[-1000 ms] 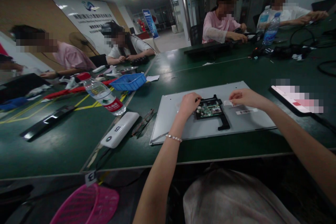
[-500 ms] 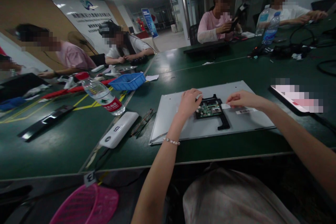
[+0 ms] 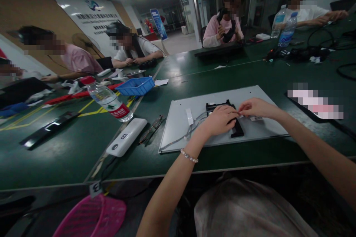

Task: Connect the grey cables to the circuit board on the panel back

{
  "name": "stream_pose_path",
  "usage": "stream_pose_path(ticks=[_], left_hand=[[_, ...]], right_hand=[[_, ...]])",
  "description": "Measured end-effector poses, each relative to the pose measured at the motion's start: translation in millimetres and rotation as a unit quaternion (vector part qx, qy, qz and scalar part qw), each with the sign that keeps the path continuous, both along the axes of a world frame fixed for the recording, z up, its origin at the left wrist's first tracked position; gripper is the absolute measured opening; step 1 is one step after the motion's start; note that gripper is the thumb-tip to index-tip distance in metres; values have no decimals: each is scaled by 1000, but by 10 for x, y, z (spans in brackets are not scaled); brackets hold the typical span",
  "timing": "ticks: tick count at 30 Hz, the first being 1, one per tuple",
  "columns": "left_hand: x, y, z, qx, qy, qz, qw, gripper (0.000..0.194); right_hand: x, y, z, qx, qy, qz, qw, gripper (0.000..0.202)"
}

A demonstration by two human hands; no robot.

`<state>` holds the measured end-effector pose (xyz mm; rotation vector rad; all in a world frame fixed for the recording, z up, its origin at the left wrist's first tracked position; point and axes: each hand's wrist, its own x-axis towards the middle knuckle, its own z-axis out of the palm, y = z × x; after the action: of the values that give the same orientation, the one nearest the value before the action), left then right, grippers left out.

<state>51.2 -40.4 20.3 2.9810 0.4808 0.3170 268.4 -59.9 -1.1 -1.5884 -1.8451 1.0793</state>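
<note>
On the grey panel [image 3: 267, 94] lies a black frame [image 3: 237, 130], my left hand [image 3: 222, 119] curved over it and my right [image 3: 254, 109] bent with fingertips meeting the left's, though from my remote station I cannot tell whether either grips anything.

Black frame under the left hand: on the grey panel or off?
On: the black frame lies on the grey panel, both visible ends within the panel's outline; the left hand covers the frame's middle.
</note>
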Motion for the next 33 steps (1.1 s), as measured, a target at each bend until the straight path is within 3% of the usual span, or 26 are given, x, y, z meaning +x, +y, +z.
stream_pose_path(ticks=[5,11,20,27,33], left_hand=[[-8,1,13,1,1,-4,1000,28],[-15,-3,7,0,-1,-2,1000,28],[-35,3,-21,-3,-30,2,1000,36],[-66,-9,-8,-10,-18,6,1000,36],[-102,-18,7,-7,-25,3,1000,37]], right_hand=[[-37,-22,42,55,-66,13,996,18],[-40,-26,43,57,-88,28,994,19],[14,8,-44,25,-52,30,998,23],[-13,-16,15,24,-55,38,997,18],[22,-25,43,-25,18,32,999,23]])
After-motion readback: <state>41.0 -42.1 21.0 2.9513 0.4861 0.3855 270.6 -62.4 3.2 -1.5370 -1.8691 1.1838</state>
